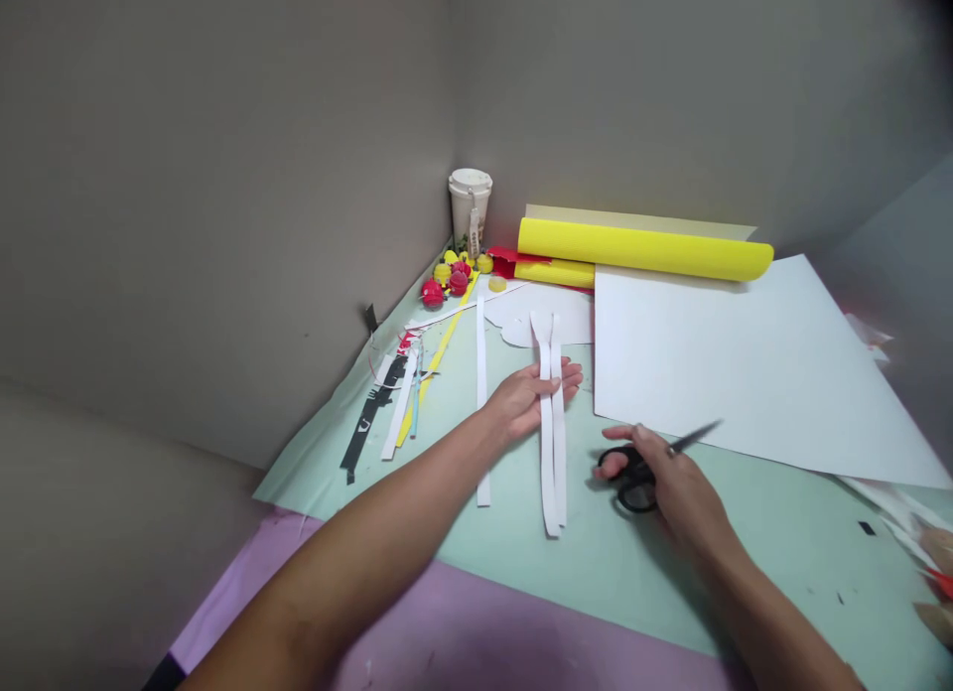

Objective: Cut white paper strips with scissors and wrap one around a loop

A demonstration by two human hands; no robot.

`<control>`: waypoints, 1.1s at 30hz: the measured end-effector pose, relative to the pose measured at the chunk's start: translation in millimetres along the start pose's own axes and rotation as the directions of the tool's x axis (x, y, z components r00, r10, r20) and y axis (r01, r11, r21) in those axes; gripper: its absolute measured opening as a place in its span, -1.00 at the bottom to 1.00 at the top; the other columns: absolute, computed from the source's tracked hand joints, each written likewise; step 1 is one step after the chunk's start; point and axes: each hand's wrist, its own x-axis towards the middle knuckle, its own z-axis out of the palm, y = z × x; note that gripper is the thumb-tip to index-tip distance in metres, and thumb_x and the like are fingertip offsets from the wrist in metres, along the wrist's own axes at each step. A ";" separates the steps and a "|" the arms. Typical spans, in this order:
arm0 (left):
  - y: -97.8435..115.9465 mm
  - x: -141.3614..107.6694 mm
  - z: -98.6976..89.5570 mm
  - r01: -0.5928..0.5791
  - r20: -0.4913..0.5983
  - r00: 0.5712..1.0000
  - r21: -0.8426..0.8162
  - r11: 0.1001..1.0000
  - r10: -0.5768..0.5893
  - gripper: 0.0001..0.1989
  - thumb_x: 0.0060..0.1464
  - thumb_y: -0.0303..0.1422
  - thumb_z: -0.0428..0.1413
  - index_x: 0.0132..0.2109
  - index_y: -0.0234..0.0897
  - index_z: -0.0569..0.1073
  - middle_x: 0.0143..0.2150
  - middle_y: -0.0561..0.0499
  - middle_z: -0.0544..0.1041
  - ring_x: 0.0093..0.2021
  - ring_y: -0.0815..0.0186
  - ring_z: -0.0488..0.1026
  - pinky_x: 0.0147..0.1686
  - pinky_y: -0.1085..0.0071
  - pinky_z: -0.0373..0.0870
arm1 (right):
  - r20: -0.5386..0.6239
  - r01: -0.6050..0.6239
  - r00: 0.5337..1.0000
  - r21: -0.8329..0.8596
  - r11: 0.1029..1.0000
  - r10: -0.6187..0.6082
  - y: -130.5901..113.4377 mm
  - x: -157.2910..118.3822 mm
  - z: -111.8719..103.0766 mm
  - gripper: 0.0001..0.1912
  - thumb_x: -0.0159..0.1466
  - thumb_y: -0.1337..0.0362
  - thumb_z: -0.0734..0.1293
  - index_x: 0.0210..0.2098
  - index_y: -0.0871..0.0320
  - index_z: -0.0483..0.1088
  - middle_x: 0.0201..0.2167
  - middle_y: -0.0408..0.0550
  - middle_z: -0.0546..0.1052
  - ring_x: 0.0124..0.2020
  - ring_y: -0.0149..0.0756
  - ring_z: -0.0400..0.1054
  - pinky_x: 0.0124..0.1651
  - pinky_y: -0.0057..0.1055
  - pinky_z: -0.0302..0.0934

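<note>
Two long white paper strips hang side by side from my left hand, the thumb pressed over them and the fingers behind. Their upper ends curl apart slightly. To the right, my right hand grips black-handled scissors, with fingers at the handle loops. The scissors' blades point away to the upper right, apart from the strips. Another white paper strip lies flat on the green table cover, partly hidden behind my left forearm.
A large white sheet and a yellow paper roll lie at the back right. Several red and yellow round ornaments sit near a lidded white cup in the corner. Black scraps and a yellow strip lie left.
</note>
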 end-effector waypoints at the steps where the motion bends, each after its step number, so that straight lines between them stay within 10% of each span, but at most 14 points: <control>1: 0.3 -0.2 0.1 0.001 0.012 1.000 -0.008 1.000 -0.001 -0.66 -0.04 -0.76 0.04 -0.14 -0.42 0.47 -0.05 -0.22 0.52 -0.05 0.25 0.51 0.03 0.34 0.42 | 0.062 -0.060 0.996 0.033 0.998 0.058 -6.0 4.6 -0.8 -0.48 0.29 -0.14 0.14 -0.05 0.12 0.41 -0.49 -0.05 0.54 -0.39 -0.21 0.46 -0.49 -0.42 0.17; 6: 0.6 0.3 -1.1 0.009 0.082 0.997 -0.055 0.998 -0.005 -0.68 -0.02 -0.75 0.04 -0.14 -0.43 0.47 -0.05 -0.20 0.52 -0.06 0.30 0.50 0.07 0.37 0.39 | 0.300 -0.191 0.942 0.115 0.975 0.150 -18.5 29.6 6.6 -0.48 0.21 -0.07 0.29 -0.05 0.22 0.42 -0.53 -0.05 0.52 -0.54 -0.33 0.39 -0.65 -0.52 -0.05; 15: 0.7 2.0 -0.3 0.013 0.055 0.998 -0.043 0.999 -0.011 -0.68 -0.03 -0.76 0.02 -0.14 -0.44 0.46 -0.05 -0.23 0.51 -0.09 0.29 0.52 0.02 0.37 0.41 | 0.077 0.009 0.997 0.260 0.965 -0.030 -8.9 47.7 11.4 -0.54 0.20 -0.07 0.31 -0.09 0.16 0.34 -0.43 -0.07 0.51 -0.37 -0.23 0.45 -0.48 -0.45 0.14; 26: -0.5 2.1 -1.4 0.019 0.030 0.999 -0.001 1.000 -0.019 -0.69 -0.03 -0.76 0.00 -0.17 -0.45 0.46 -0.07 -0.24 0.52 -0.13 0.27 0.53 -0.06 0.39 0.44 | -0.385 0.239 0.797 -0.505 0.830 -0.464 -17.5 32.3 4.9 -0.60 0.30 -0.05 0.15 -0.17 0.14 0.36 -0.31 0.01 0.53 -0.29 -0.16 0.40 -0.22 -0.28 0.19; 33: -1.0 3.3 -2.8 0.026 0.022 0.999 0.003 1.000 -0.026 -0.68 -0.05 -0.77 0.00 -0.17 -0.45 0.46 -0.07 -0.25 0.53 -0.12 0.27 0.53 -0.06 0.39 0.45 | -0.250 0.020 0.866 -0.848 0.529 -0.433 -6.6 55.2 -23.9 -0.35 0.23 -0.09 0.18 0.08 0.30 0.32 -0.18 0.26 0.47 -0.21 0.03 0.38 -0.23 -0.14 0.19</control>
